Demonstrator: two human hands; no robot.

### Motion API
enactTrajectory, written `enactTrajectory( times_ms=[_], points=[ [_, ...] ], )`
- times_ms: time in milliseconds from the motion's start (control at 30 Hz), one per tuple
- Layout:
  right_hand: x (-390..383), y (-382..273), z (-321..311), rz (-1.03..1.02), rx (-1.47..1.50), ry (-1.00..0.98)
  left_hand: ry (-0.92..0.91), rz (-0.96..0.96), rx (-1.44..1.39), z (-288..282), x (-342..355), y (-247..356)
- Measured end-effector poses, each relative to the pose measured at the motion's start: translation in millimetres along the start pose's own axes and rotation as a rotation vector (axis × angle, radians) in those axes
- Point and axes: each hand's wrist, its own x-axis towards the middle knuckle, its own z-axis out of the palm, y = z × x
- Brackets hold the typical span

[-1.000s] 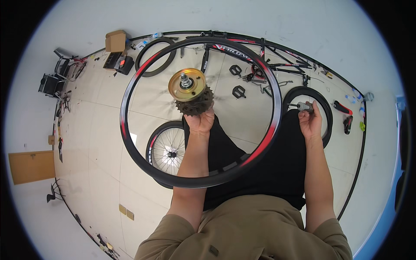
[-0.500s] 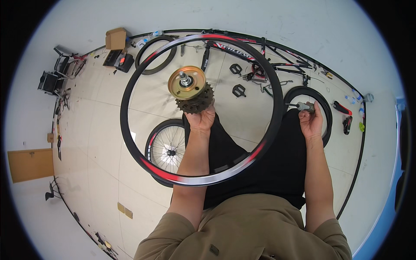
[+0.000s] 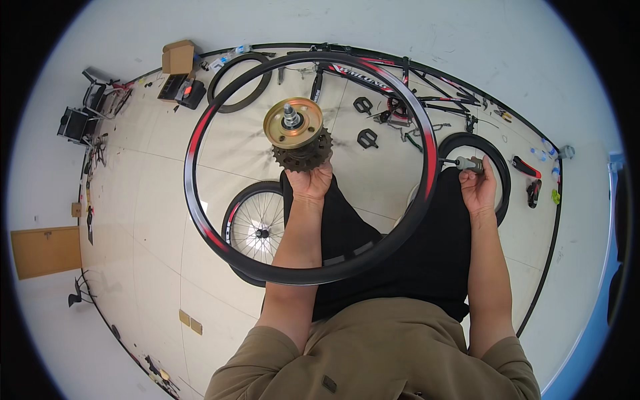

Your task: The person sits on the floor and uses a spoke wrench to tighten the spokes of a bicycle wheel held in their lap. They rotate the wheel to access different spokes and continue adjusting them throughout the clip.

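My left hand [image 3: 313, 179] is closed from below round the hub of a bicycle wheel [image 3: 320, 274], under a stack of dark sprockets [image 3: 301, 153]. Above the sprockets sits a gold-coloured hub flange [image 3: 291, 125] with an axle sticking up. The black tyre and the red and silver rim circle my forearm; no separate spokes can be made out between rim and hub. By my right knee, my right hand [image 3: 479, 190] grips a small tool [image 3: 469, 164] with a grey body and a thin dark shaft pointing left. Its exact kind is unclear.
On the floor lie a spoked wheel [image 3: 262, 234], a bare tyre [image 3: 223, 103], another black tyre [image 3: 505, 180] and pedals [image 3: 367, 139]. A bicycle frame [image 3: 433, 100] rests along the far wall. At far left are boxes [image 3: 179, 60]; a red and black saddle [image 3: 527, 167] lies right.
The rim's red and silver patches have shifted round the circle, so the wheel has turned. The hub has moved slightly right and up. My right hand looks the same.
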Motion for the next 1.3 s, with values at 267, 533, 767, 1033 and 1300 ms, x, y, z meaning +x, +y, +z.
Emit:
enactTrajectory(
  times_ms=[267,533,767,1033,1300],
  points=[
    [1.7,-1.0,-4.5,0.009,0.006,-0.033,0.051,0.017,0.035,0.6,1.2,-1.2],
    [2.2,-1.1,-3.6,0.018,0.0,-0.003,0.099,0.016,0.077,-1.9,3.1,0.6],
    [2.0,-1.0,-2.5,0.023,-0.008,-0.004,0.074,0.016,0.107,-1.3,1.7,0.2],
    [2.9,-0.9,-2.8,0.02,-0.011,-0.011,0.111,0.022,0.071,-2.4,2.4,-0.4],
    [2.8,-0.6,-3.8,0.007,-0.023,-0.012,0.072,0.0,0.042,-3.4,2.6,-0.6]
  ],
)
